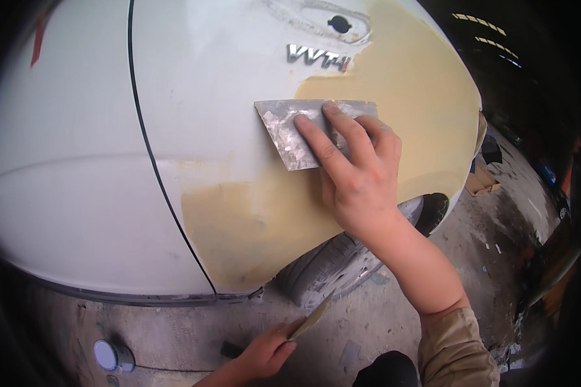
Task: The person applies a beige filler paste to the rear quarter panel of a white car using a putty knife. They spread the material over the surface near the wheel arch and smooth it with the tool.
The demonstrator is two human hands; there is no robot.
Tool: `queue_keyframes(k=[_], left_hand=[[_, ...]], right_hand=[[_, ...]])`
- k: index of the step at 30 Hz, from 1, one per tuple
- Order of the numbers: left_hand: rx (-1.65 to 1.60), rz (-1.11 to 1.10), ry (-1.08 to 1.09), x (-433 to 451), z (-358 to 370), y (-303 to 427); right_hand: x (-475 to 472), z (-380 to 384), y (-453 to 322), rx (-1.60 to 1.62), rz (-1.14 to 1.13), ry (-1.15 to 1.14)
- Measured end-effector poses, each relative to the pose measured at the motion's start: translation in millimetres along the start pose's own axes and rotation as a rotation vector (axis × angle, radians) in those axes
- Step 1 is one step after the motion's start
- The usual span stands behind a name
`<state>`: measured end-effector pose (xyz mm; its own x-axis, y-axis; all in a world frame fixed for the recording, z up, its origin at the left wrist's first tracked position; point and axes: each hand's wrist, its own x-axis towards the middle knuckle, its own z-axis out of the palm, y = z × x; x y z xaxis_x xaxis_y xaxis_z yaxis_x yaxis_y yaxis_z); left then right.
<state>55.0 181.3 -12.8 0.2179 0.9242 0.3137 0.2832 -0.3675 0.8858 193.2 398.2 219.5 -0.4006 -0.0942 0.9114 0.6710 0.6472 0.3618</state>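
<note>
My right hand (363, 169) presses a wide metal filler spreader (290, 138) with spread fingers against a white car fender (213, 116). Tan body filler (431, 111) covers much of the fender around the wheel arch, and a lower patch of it (232, 222) reaches towards the door gap. The spreader's top edge lies just below a chrome badge (317, 57). Low down, near the tyre (319, 266), my left hand (266, 350) grips a thin plate coated with tan filler (312, 317), seen nearly edge-on.
The car door (77, 193) fills the left side. A round can (107, 356) stands on the concrete floor at the lower left. A cardboard box (481, 181) lies beyond the fender at right. A flat grey scrap (350, 353) is on the floor beside a dark knee (389, 370).
</note>
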Motion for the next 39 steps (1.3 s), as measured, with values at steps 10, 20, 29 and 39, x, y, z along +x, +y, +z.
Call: queue_keyframes(k=[10, 20, 29, 39], left_hand=[[-0.348, -0.019, -0.057, -17.2, -11.4, -5.8], [-0.486, 0.135, 0.081, -24.5, -14.8, -10.9], [-0.607, 0.159, 0.266, -32.7, -17.8, 6.6], [-0.493, -0.031, 0.086, -32.5, -30.8, 19.1]], right_hand=[[-44.4, 15.5, -51.6, -0.019, -0.025, -0.044], [-75.7, 6.3, -79.4, -0.009, -0.058, -0.163], [-78.5, -44.2, -73.9, 0.242, -0.117, -0.257], [-81.1, -81.7, -58.7, 1.665, 0.201, -0.351]])
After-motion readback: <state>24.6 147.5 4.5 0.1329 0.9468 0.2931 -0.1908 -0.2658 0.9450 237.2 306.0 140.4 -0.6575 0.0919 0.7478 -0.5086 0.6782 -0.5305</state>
